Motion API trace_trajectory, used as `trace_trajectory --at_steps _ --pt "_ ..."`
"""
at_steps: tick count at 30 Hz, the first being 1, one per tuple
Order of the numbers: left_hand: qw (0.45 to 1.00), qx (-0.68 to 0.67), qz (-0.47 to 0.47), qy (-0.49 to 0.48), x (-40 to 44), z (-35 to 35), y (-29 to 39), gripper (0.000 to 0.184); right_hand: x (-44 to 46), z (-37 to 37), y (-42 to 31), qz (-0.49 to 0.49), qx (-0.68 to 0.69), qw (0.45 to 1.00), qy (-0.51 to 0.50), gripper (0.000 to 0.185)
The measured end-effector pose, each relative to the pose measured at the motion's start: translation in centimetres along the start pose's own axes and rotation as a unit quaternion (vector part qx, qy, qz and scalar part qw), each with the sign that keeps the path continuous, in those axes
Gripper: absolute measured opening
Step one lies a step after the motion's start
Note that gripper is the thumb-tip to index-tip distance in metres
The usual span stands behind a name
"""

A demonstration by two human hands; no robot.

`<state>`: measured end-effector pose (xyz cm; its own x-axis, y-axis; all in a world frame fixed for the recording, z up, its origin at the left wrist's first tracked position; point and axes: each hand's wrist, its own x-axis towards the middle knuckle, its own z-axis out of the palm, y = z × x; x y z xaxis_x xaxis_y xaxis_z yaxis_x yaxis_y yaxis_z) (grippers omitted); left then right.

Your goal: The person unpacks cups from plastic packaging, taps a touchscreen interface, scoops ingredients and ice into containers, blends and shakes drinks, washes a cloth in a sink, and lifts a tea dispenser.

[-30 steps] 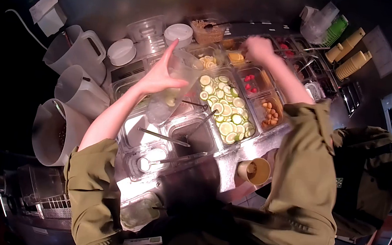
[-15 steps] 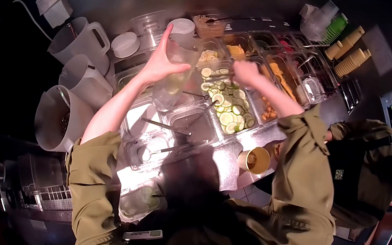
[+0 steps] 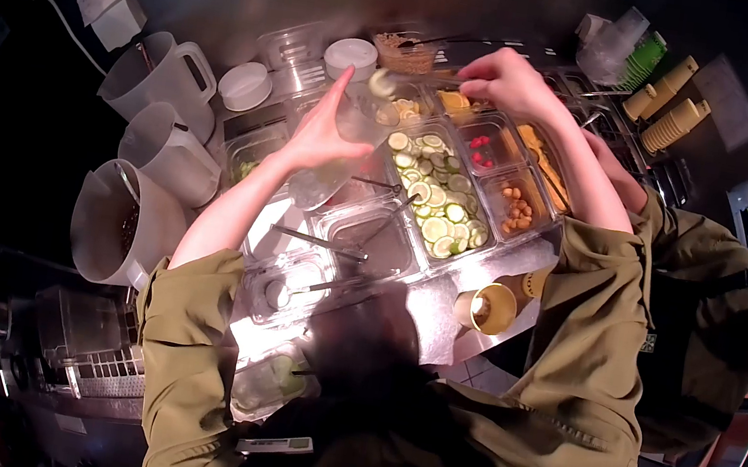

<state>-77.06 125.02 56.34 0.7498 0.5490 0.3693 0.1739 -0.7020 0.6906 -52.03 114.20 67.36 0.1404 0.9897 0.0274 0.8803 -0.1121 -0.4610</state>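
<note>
My left hand (image 3: 323, 136) is wrapped around a tall clear cup (image 3: 313, 191), tilted above the ingredient tubs. A blurred pale citrus slice (image 3: 382, 84) shows near the cup's upper end; I cannot tell whether it is inside. My right hand (image 3: 508, 82) hovers over the tub of orange slices (image 3: 455, 102), its fingers bent and a little apart, with nothing visible between them. Between my arms lies a large tub of lime slices (image 3: 437, 195) with tongs (image 3: 404, 207) in it. Red berries (image 3: 482, 148) and small round orange-brown fruits (image 3: 517, 211) fill neighbouring tubs.
Several white pitchers (image 3: 122, 222) stand at left. Yellow paper cups (image 3: 490, 307) sit at the front edge. Stacked cups (image 3: 674, 123) and green cups (image 3: 645, 59) are at back right. A co-worker's forearm (image 3: 617, 170) reaches in close beside my right arm.
My right hand has moved from the lime tub up and right to the orange slices, its fist loosening. A blurred slice now appears near the cup's top. The co-worker's arm has come forward.
</note>
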Motion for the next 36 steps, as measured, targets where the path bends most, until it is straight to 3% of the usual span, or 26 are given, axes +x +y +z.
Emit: trace_trajectory --at_steps 1,2,5,6,10,12,18,24,25,27,29,30,33,36 --pt "1.0 -0.016 -0.002 0.004 0.4 0.1 0.7 0.109 -1.3 -0.1 -1.8 -0.066 -0.06 0.996 0.005 0.032" --pt "0.999 -0.032 -0.005 0.009 0.7 0.0 1.6 0.11 -1.6 0.6 -2.2 -0.07 -0.058 0.996 0.012 0.034" --pt "0.997 -0.03 0.004 0.064 1.0 -0.5 1.8 0.112 -0.9 -0.3 -0.6 0.015 -0.058 0.989 0.137 0.033" --pt "0.996 -0.022 0.008 0.089 0.9 -1.2 2.2 0.112 -0.4 -0.1 -0.2 0.101 -0.128 0.984 0.071 0.036" --pt "0.989 -0.036 -0.002 0.143 -1.5 -4.1 6.0 0.112 -0.5 9.8 5.9 0.208 -0.252 0.94 -0.099 0.044" --pt "0.982 -0.007 0.023 0.19 -3.2 -6.0 7.6 0.11 -2.3 11.9 9.2 0.224 -0.258 0.934 -0.104 0.043" --pt "0.959 -0.103 0.047 0.259 -11.0 -10.8 12.6 0.098 -10.3 6.2 10.7 0.204 -0.219 0.954 0.001 0.038" --pt "0.945 -0.066 0.078 0.312 -23.5 -14.8 16.5 0.095 -20.8 4.0 6.4 0.121 -0.136 0.982 0.05 0.033" --pt "0.945 -0.027 0.112 0.305 -25.9 -15.3 17.4 0.097 -22.6 4.1 4.7 0.102 -0.121 0.986 0.048 0.033" --pt "0.927 -0.016 0.078 0.367 -31.1 -15.6 19.4 0.109 -25.2 4.9 0.7 0.051 -0.081 0.995 0.033 0.031" --pt "0.941 -0.026 0.09 0.327 -37.5 -16.7 20.5 0.098 -27.8 5.2 -5.1 -0.031 -0.023 0.999 -0.01 0.03" --pt "0.927 -0.005 0.056 0.371 -40.3 -17.0 21.1 0.103 -28.8 5.1 -8.2 -0.081 0.004 0.996 -0.04 0.029" --pt "0.887 0.025 -0.026 0.461 -47.7 -18.5 20.4 0.109 -30.3 6.5 -18.4 -0.271 0.091 0.944 -0.163 0.027" --pt "0.875 0.045 -0.092 0.474 -55.1 -20.2 18.2 0.109 -30.8 14.3 -28.9 -0.464 0.255 0.8 -0.283 0.024"
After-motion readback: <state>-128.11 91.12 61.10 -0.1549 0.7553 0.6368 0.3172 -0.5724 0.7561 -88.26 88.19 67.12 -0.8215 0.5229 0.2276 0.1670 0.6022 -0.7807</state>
